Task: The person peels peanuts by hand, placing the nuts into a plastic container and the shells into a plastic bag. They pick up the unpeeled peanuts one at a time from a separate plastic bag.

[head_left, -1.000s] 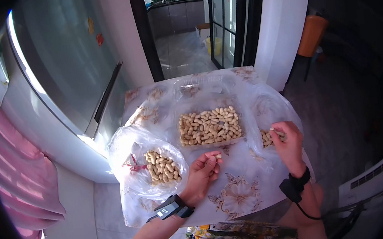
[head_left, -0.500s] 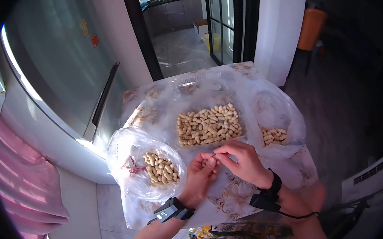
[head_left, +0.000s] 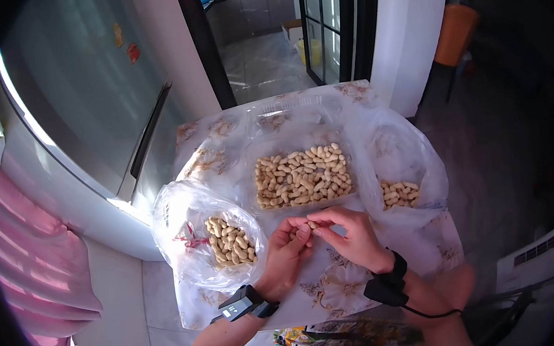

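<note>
My left hand and my right hand meet at the fingertips over the near part of the table. Between my right thumb and forefinger is a small peanut, and the left fingertips touch it. The left fingers are curled inward around something pale, partly hidden. Just beyond the hands lies a clear plastic box of peanuts with its lid open. An open plastic bag holding peanuts is left of my hands. Another bag with fewer peanuts stands to the right.
A floral cloth covers the table. The fridge stands at the left, near a pink cloth. Beyond the table is a doorway with a glass door. An orange chair is at the far right.
The view has shifted slightly. My hands remain together, and the peanut shows more clearly between the fingertips.
</note>
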